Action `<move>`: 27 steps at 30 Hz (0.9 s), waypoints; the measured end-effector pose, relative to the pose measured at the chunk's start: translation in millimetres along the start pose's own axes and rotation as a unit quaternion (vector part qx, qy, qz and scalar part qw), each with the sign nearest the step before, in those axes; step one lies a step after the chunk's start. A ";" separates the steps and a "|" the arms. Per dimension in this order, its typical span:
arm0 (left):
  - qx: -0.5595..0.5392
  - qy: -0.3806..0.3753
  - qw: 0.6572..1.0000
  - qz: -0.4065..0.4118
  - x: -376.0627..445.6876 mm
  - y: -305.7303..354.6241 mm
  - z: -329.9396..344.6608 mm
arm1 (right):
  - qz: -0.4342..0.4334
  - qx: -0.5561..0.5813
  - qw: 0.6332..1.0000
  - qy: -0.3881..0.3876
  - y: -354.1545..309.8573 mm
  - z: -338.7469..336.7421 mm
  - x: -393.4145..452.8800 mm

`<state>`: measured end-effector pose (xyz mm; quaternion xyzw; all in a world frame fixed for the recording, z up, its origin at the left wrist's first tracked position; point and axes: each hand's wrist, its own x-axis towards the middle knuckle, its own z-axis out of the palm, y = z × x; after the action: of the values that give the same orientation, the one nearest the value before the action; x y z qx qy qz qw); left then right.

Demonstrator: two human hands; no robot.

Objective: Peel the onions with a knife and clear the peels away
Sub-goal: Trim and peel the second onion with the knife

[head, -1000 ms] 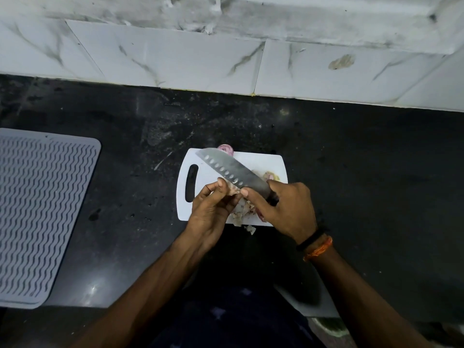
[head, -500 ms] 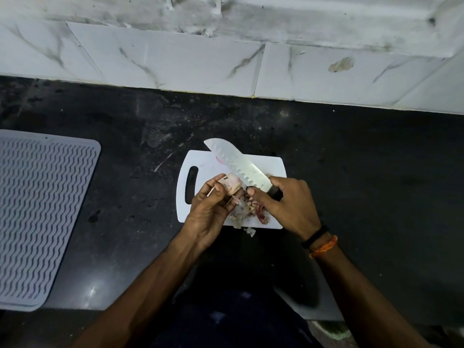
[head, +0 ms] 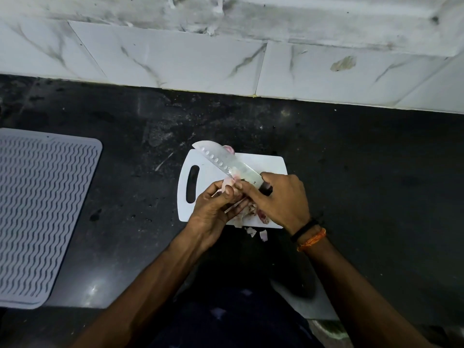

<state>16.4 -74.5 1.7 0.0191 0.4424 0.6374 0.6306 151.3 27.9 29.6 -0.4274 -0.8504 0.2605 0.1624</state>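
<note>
Since the earlier frames, knife and onion have drawn together again: the blade, lifted clear of the left hand half a second ago, now lies with its heel against the onion, tip pointing up-left past the far edge of the cutting board.

Black counter carries the white cutting board at centre and a ribbed grey mat well apart at left.

Right hand is curled round the dark handle, index finger extended along it toward the blade, wrist bent inward. Left hand cups the small, pale, partly peeled onion above the board, thumb and fingertips pinching it just beside the edge.

Peels lie heaped on the board's near edge beneath the hands; two scraps lie on the counter just off it. A pink piece, probably another onion, shows behind the blade at the board's far edge.

Risks, as judged: the blade is large for so small an onion, and the left thumb lies close to the edge; a slip on the slick skin could cut it. Loose peels may scatter further off the board.
</note>
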 end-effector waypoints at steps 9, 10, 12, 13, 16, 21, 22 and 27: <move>-0.011 -0.063 0.998 0.005 -6.2 8.3 -0.9 | 0.048 0.055 0.997 -0.002 3.7 -6.5 0.9; -0.022 -0.063 0.998 0.007 -5.8 7.7 -1.3 | 0.065 0.078 0.995 -0.008 4.5 -7.7 1.0; -0.037 -0.049 0.998 0.014 -4.3 6.9 -0.6 | 0.092 0.148 0.984 -0.031 6.8 -10.3 0.1; -0.044 -0.039 0.998 0.016 -2.9 6.8 -0.6 | 0.099 0.183 0.977 -0.042 7.8 -12.2 -1.0; -0.047 -0.033 0.998 0.024 0.4 7.0 -4.7 | 0.104 0.224 0.968 -0.046 10.6 -17.9 -3.4; 0.051 -0.072 0.994 0.064 1.0 10.1 -9.1 | 0.057 0.108 0.991 -0.058 17.3 -26.8 1.0; 0.068 -0.076 0.993 0.067 0.6 11.3 -9.1 | 0.046 0.084 0.993 -0.063 18.0 -26.4 1.8; 0.113 -0.071 0.988 0.072 -0.2 15.4 -9.5 | 0.000 0.010 0.998 -0.060 15.5 -27.5 2.9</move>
<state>-1.2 -76.9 5.1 0.1675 0.4629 0.6243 0.6066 173.3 46.3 43.1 -0.4099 -0.8557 0.2940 0.1156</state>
